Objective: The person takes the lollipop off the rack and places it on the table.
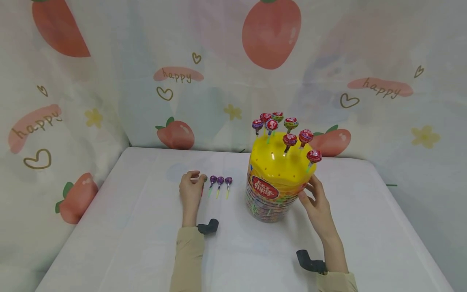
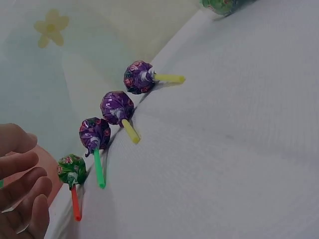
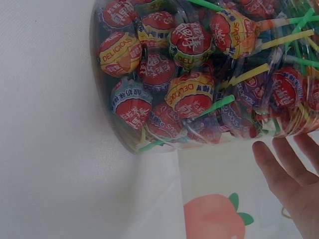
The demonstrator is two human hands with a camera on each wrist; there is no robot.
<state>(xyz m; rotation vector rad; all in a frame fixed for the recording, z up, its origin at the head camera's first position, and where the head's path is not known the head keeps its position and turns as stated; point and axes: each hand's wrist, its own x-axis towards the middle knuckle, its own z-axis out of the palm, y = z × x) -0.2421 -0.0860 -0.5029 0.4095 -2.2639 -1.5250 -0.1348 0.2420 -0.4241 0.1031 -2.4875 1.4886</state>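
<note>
Sleeves [image 1: 187, 259] nearest camera – left hand [image 1: 190, 192] loosely bent, holding nothing, just beside the green lollipop [image 2: 72, 170], which lies next to three purple lollipops [image 1: 220, 181] on the worktop [image 1: 138, 243]. Right hand [image 1: 319, 207] has fingers extended at the jar [image 1: 270, 202] (can't tell if touching) – a clumsy pinch could roll the row, a sideways bump could tip the jar.

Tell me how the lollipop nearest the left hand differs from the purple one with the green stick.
The green lollipop has a mostly green wrapper; the purple lollipop a mostly purple one. The green lollipop has a red stick, the purple lollipop a green stick. Both are wrapped, lying on the white tablecloth.
</note>
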